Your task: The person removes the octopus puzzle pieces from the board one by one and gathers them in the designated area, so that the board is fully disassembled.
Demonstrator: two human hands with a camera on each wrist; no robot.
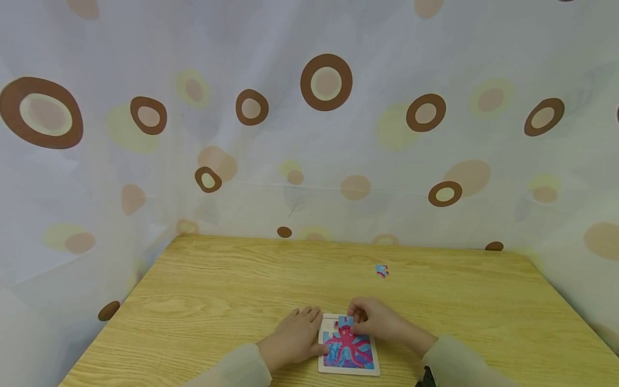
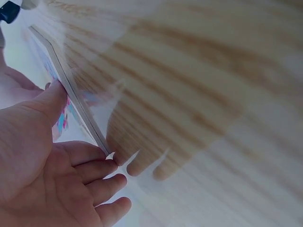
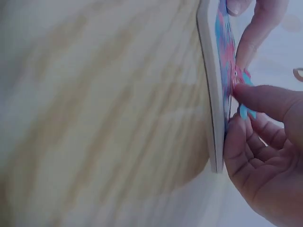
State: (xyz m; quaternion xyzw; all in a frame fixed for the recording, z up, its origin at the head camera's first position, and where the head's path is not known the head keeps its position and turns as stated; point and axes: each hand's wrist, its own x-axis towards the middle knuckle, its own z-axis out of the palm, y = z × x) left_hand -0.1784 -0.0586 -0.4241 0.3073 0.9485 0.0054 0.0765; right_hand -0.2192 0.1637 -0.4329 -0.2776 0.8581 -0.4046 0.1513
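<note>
Puzzle board (image 1: 350, 371) sits bottom centre of the frame, left hand (image 1: 296, 336) at its left edge, fingers straight, not gripping, thumb resting on top. Right hand (image 1: 379, 321) pinches a blue-pink piece (image 1: 345, 321) at the board's upper end; looks light, stiff, maybe slick, so I'd grab its edges. Further up, right of centre, a loose piece (image 1: 382, 270) lies on the wooden table (image 1: 232, 285)

You had one left hand (image 1: 294, 337) and one right hand (image 1: 379, 321), in two sleeves (image 1: 242, 368). One table (image 1: 217, 301) had one puzzle board (image 1: 329, 324) with one octopus (image 1: 347, 345). You pinched one held piece (image 1: 345, 320) by the board's far edge, and one loose piece (image 1: 382, 270) lay toward the table's far edge.
</note>
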